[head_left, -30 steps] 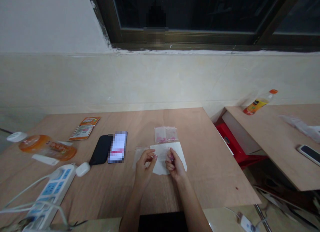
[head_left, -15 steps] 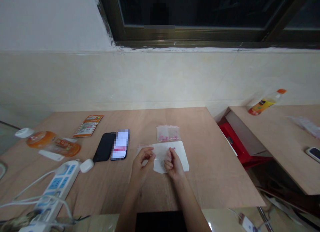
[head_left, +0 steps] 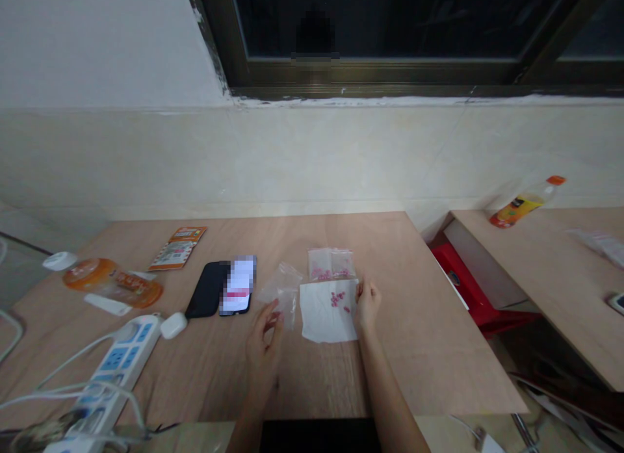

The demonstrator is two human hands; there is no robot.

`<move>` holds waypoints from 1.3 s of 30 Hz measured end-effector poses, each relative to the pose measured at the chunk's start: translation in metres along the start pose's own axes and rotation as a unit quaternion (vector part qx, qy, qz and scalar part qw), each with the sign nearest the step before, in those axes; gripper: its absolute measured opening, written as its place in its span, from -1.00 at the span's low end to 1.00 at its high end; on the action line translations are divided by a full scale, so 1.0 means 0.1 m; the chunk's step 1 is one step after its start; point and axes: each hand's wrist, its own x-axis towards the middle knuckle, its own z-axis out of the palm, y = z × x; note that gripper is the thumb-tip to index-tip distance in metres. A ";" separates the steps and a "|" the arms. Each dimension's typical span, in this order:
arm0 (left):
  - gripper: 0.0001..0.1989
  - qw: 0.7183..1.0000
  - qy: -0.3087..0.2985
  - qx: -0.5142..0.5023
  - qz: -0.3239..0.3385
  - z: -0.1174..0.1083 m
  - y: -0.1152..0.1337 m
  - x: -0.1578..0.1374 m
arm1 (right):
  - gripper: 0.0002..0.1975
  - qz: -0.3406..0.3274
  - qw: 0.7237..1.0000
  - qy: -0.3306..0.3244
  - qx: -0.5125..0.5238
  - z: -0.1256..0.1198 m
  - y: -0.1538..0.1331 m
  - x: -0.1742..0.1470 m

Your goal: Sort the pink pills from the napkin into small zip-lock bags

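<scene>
Several small pink pieces, too small for an exact count, in a loose cluster on the upper right part of one white paper. Under the paper, one wooden desk.

At the right edge of the paper, one right hand, with fingers curled; impossible to tell for this grip, clenched on the edge or only resting against it. Left of the paper, and apart from it, one left hand, with bent fingers, at the near side of one clear plastic bag; for this grip also, pinching or only touching, impossible to tell.

Just behind the paper, two small packets, side by side, both with pink bits inside.

Farther left on the same desk, two phones: one dark phone and, just beside, one lit phone. Behind these, toward the left, one orange-and-white pouch. Near the dark phone, one white case, beside the end of one power strip with cables. Beyond, one orange bottle with white cap.

To the right, well apart, one second table, with one orange-capped bottle near the wall.
</scene>
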 end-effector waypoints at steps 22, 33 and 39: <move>-0.64 0.921 -0.070 0.323 0.208 0.25 -0.08 0.01 | -0.47 -0.047 0.987 -0.062 -0.137 0.06 -0.01 -0.09; -0.56 0.844 -0.181 0.408 0.296 1.08 0.10 0.37 | -0.56 -0.059 0.989 -0.080 -0.107 0.07 -0.04 -0.09; -0.55 0.842 -0.191 0.414 0.290 1.15 0.07 0.39 | -0.58 -0.077 0.987 -0.082 -0.115 0.07 -0.03 -0.08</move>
